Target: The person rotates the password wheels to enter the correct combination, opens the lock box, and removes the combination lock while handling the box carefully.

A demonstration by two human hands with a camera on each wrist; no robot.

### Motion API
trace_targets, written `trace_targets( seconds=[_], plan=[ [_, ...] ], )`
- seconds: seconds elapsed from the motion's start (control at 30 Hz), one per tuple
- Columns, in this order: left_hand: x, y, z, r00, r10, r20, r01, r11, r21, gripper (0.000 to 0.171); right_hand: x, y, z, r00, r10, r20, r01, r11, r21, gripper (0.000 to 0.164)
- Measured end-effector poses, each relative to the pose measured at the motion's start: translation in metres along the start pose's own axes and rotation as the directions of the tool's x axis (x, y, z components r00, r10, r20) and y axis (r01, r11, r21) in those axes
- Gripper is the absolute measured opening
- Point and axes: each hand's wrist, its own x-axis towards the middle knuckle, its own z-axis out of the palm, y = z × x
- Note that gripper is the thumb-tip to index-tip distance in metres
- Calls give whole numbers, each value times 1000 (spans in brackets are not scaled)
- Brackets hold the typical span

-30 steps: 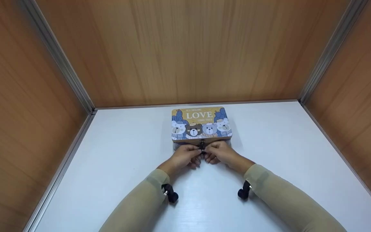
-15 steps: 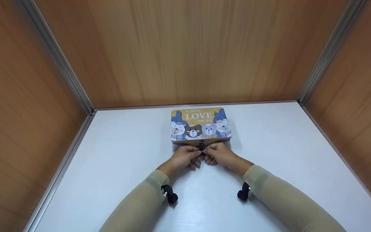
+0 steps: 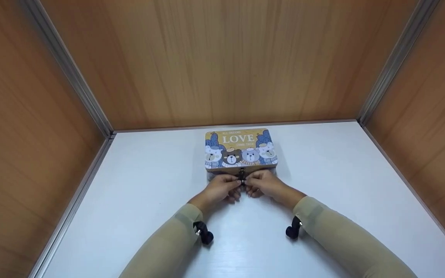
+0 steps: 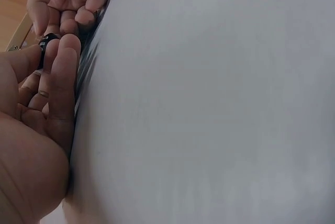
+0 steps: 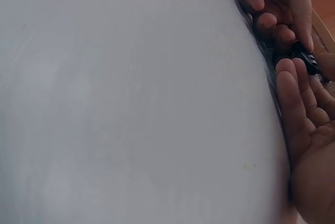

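In the head view, a lidded box (image 3: pixel 242 148) printed with bears and the word LOVE sits with its lid down. At the middle of its front is a black clasp with a small black padlock (image 5: pixel 305 58), whose ridged dials look like those of a combination lock. From the left, my left hand (image 3: pixel 218 188) pinches the padlock between thumb and fingers. My right hand (image 3: pixel 267 183) does the same from the other side, its thumb by the dials. Fingers cover much of the padlock (image 4: pixel 48 37) in the left wrist view. I cannot tell the shackle's state.
The box stands near the back of a white table (image 3: pixel 149 166). Wood-grain panels enclose it, with a back wall (image 3: pixel 222 61) close behind the box and side walls left and right. Black wrist cameras (image 3: pixel 206 236) hang below both sleeves.
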Motion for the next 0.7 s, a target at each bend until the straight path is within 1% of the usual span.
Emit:
trace_targets(
  seconds=[0.17, 0.33, 0.53, 0.7],
  plan=[
    [0, 1, 0, 1000, 0, -2, 0, 1000, -2, 21, 2, 2, 0, 1000, -20, 1, 20, 999, -42, 15],
    [0, -1, 1, 1000, -7, -10, 7, 1000, -24, 19, 0, 1, 2, 999, -42, 9, 43, 998, -48, 15],
    [1, -2, 1, 1000, -16, -9, 16, 999, -30, 18, 0, 0, 3, 1000, -26, 12, 27, 998, -51, 21],
    [1, -1, 1, 1000, -16, -9, 16, 1000, -25, 20, -1, -2, 3, 1000, -8, -2, 8, 1000, -27, 27]
  ],
)
